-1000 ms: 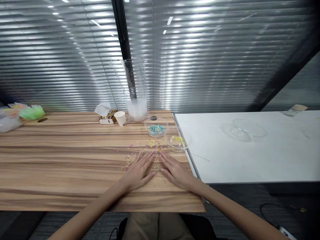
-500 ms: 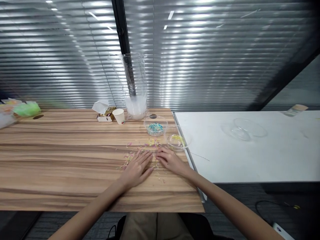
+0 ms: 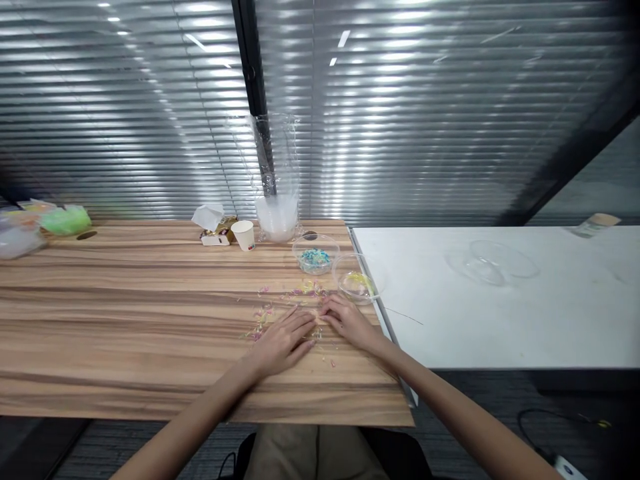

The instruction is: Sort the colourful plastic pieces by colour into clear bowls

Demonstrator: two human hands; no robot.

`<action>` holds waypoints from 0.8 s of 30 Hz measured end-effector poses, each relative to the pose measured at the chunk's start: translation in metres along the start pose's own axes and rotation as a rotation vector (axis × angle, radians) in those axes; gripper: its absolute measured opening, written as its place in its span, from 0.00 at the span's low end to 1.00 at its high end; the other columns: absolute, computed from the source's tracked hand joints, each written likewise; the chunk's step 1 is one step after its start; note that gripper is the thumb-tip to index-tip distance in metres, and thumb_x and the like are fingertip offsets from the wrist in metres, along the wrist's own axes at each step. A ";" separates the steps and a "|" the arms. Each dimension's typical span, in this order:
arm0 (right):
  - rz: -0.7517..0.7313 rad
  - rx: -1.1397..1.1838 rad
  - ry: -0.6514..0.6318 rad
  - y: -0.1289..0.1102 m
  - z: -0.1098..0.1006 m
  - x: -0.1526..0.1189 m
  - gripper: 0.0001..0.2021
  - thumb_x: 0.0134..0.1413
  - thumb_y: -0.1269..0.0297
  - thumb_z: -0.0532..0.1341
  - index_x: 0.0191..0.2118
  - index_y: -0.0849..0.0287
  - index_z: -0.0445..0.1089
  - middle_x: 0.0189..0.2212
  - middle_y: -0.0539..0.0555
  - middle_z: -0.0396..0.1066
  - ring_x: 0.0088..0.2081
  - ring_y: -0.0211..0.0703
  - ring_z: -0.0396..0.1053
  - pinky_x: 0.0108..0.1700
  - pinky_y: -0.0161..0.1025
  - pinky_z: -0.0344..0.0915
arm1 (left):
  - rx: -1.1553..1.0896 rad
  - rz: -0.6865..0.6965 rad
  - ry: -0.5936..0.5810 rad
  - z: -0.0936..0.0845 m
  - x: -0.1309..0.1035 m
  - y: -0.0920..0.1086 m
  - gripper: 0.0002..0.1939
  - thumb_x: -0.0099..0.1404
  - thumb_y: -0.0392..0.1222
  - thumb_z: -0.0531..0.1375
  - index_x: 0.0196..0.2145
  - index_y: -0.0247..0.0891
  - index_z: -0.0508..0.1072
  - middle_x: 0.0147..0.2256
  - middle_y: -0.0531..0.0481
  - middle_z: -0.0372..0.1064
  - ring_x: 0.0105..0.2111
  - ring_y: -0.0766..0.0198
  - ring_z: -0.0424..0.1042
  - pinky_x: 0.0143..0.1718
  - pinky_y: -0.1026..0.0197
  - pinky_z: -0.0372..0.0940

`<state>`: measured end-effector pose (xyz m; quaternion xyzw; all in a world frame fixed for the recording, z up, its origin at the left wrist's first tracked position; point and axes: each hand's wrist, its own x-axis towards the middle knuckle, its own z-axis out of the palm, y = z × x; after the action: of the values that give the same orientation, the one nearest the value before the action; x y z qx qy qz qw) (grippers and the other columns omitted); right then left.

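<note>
My left hand [image 3: 284, 341] lies palm down on the wooden table, fingers stretched out and thumb apart, beside small scattered pink and yellow pieces [image 3: 259, 325]. Just right of it, my right hand [image 3: 346, 321] rests with fingers bent and drawn together, tips down on the tabletop; whatever they may pinch is too small to make out. The two hands' fingertips almost meet. More pink pieces [image 3: 310, 288] lie beyond the hands. Behind my right hand stands a clear round bowl [image 3: 357, 285] with some yellow pieces in it. Another clear bowl [image 3: 315, 257] holds blue and white bits.
At the back stand a paper cup [image 3: 243, 236], a tissue pack [image 3: 219, 231] and a clear plastic bag [image 3: 278, 217] with white contents. Bagged green material [image 3: 65, 220] lies far left. A white table [image 3: 490, 320] adjoins on the right, bearing clear lids [image 3: 504, 260] and a jar [image 3: 594, 225].
My left hand has slid slightly right, closer to my right hand, which has barely moved. The whole view has shifted a little.
</note>
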<state>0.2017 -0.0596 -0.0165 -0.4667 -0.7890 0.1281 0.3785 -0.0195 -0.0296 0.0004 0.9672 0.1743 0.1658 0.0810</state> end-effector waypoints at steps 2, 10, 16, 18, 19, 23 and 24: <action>-0.004 -0.014 0.005 -0.001 0.000 0.000 0.04 0.60 0.75 0.57 0.34 0.60 0.66 0.35 0.55 0.67 0.41 0.45 0.64 0.46 0.43 0.63 | 0.004 -0.015 0.027 0.000 0.000 0.000 0.17 0.70 0.41 0.52 0.54 0.36 0.67 0.54 0.42 0.67 0.56 0.55 0.64 0.62 0.46 0.54; -0.055 -0.097 -0.020 -0.003 0.001 -0.006 0.07 0.64 0.68 0.54 0.33 0.59 0.64 0.31 0.54 0.67 0.38 0.45 0.64 0.44 0.43 0.63 | 0.038 -0.068 0.074 0.001 0.000 0.000 0.15 0.69 0.40 0.52 0.50 0.36 0.70 0.49 0.42 0.71 0.52 0.54 0.67 0.61 0.43 0.54; -0.080 -0.144 -0.006 -0.002 0.002 -0.006 0.08 0.64 0.69 0.54 0.32 0.60 0.64 0.30 0.54 0.66 0.36 0.45 0.64 0.43 0.43 0.64 | 0.013 -0.032 0.075 0.002 0.001 -0.001 0.15 0.69 0.39 0.52 0.52 0.36 0.69 0.50 0.42 0.70 0.52 0.55 0.67 0.60 0.45 0.57; -0.103 -0.139 -0.023 -0.001 0.003 -0.005 0.07 0.64 0.69 0.55 0.33 0.60 0.65 0.31 0.54 0.67 0.37 0.45 0.64 0.44 0.43 0.64 | 0.009 -0.001 0.075 0.003 0.001 -0.001 0.18 0.69 0.38 0.52 0.55 0.37 0.66 0.52 0.43 0.68 0.54 0.55 0.65 0.59 0.46 0.58; -0.119 -0.132 -0.031 -0.001 0.003 -0.005 0.06 0.64 0.69 0.55 0.34 0.60 0.66 0.32 0.54 0.68 0.37 0.45 0.65 0.44 0.44 0.64 | 0.010 0.010 0.073 0.004 0.001 -0.002 0.19 0.69 0.38 0.52 0.57 0.38 0.64 0.53 0.43 0.67 0.55 0.55 0.64 0.59 0.46 0.58; -0.178 -0.099 -0.034 -0.002 0.003 -0.004 0.05 0.63 0.71 0.56 0.37 0.61 0.68 0.33 0.54 0.70 0.38 0.44 0.66 0.44 0.42 0.64 | 0.022 0.016 0.052 0.007 0.000 -0.005 0.20 0.69 0.38 0.53 0.58 0.38 0.63 0.55 0.43 0.65 0.56 0.53 0.63 0.59 0.45 0.58; -0.187 -0.094 -0.033 -0.002 0.003 -0.004 0.05 0.63 0.71 0.56 0.37 0.61 0.68 0.34 0.54 0.71 0.38 0.44 0.66 0.43 0.42 0.64 | 0.024 0.015 0.049 0.008 0.000 -0.006 0.20 0.69 0.39 0.53 0.58 0.38 0.64 0.55 0.43 0.65 0.56 0.53 0.63 0.59 0.45 0.58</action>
<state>0.1999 -0.0638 -0.0195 -0.4062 -0.8404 0.0628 0.3532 -0.0185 -0.0250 -0.0081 0.9651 0.1709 0.1879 0.0638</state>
